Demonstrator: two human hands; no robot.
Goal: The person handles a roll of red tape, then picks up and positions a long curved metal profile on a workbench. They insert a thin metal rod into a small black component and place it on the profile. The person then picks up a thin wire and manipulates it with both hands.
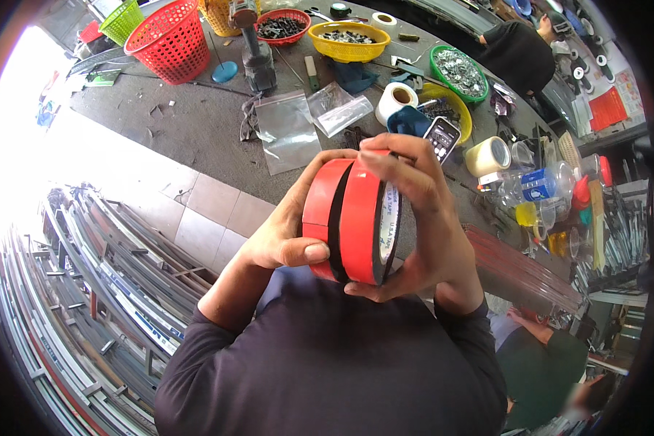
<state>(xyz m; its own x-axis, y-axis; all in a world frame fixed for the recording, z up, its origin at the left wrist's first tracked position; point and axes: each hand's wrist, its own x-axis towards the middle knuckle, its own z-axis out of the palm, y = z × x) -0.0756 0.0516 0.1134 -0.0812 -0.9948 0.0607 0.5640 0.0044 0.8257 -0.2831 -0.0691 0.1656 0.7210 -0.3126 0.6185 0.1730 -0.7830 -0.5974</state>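
Two rolls of red tape are held up side by side in front of my chest, with a dark gap between them. My left hand (287, 236) grips the left roll of red tape (320, 211), its thumb across the near face and its fingers behind. Around the right roll of red tape (360, 218) my right hand (432, 218) is closed, fingers over the top edge and thumb beneath. Printed white lining shows inside the right roll's core. Just beyond my hands, clear plastic bags (287, 131) and a phone (442, 138) lie on the grey table (189, 131).
A cordless drill (258, 65) stands beyond the bags. Red (171, 47), yellow (350, 51) and green baskets (459, 93) line the table's far side. Metal profiles (87, 291) are stacked at left. Plastic bottles (552, 182) stand at right. Other people (519, 54) are nearby.
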